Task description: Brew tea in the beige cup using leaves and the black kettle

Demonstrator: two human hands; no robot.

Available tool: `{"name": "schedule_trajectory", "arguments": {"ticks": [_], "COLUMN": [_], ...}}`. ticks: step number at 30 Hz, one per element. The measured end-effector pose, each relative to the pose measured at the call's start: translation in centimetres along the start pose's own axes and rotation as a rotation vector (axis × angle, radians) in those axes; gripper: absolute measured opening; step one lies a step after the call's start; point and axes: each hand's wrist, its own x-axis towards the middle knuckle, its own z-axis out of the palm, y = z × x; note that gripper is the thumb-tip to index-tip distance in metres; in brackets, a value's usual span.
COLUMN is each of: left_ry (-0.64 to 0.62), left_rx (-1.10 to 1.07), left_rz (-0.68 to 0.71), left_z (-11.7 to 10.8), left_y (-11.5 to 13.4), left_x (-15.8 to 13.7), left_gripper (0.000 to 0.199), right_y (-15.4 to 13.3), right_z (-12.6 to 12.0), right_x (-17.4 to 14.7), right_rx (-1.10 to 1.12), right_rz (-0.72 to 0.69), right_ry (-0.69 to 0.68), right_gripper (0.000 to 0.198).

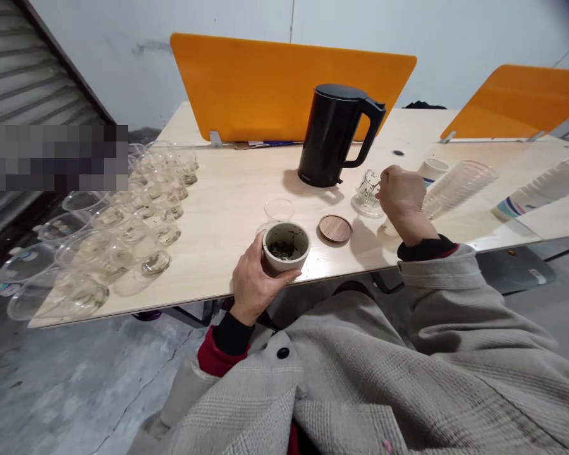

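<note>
My left hand (256, 278) is wrapped round a small pale ceramic cup (269, 254) at the table's front edge. Dark wet tea leaves (283, 250) lie inside it. My right hand (402, 197) is closed in a fist, its fingertips at the side of a clear ribbed glass piece (368, 189). Whatever is between those fingers is hidden. A round wooden disc (336, 228) lies on the table between the two hands. Just behind the ceramic cup stands a clear cup (279, 208), partly hidden by it.
A black electric kettle (329, 136) stands behind, before an orange divider (246, 88). Many clear plastic cups (156, 260) crowd the table's left end, several with a little liquid. Stacks of clear cups (459, 186) and paper cups (545, 186) lie to the right. The table (227, 208) ends near my body.
</note>
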Motion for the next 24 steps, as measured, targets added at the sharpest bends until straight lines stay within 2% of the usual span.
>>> {"name": "schedule_trajectory", "arguments": {"ticks": [3,6,8,11,15,18,21,24], "left_ry": [-0.001,-0.004,-0.008,-0.011,-0.006,0.000,0.008,0.007], "left_rx": [-0.004,-0.009,-0.009,-0.012,-0.011,-0.008,-0.018,-0.033], "left_rz": [0.006,0.002,-0.007,-0.010,0.008,0.015,0.028,0.033], "left_z": [0.0,-0.1,-0.1,-0.1,-0.1,0.0,0.0,0.1], "left_y": [0.0,0.1,0.2,0.2,0.2,0.1,0.0,-0.1], "left_x": [0.0,0.0,0.1,0.1,0.1,0.1,0.0,0.0], "left_gripper": [0.102,0.101,0.100,0.101,0.100,0.102,0.104,0.102], "right_y": [-0.8,-2.0,-3.1,-4.3,-4.2,-3.2,-2.4,-2.7], "right_z": [-0.2,-1.9,-3.0,-3.3,-0.7,1.6,2.8,2.5], "right_x": [-1.0,-3.6,-5.8,-9.1,-12.1,-12.8,-12.8,-12.7], "right_rx": [-0.071,-0.116,-0.147,-0.120,-0.137,-0.203,-0.147,-0.034], "right_rz": [0.042,-0.047,-0.125,-0.203,-0.304,-0.381,-0.396,-0.366], "right_ry": [0.054,0.121,0.124,-0.029,-0.353,-0.486,-0.506,-0.394], "right_gripper": [0.045,0.011,0.027,0.041,0.060,0.072,0.066,0.061]}}
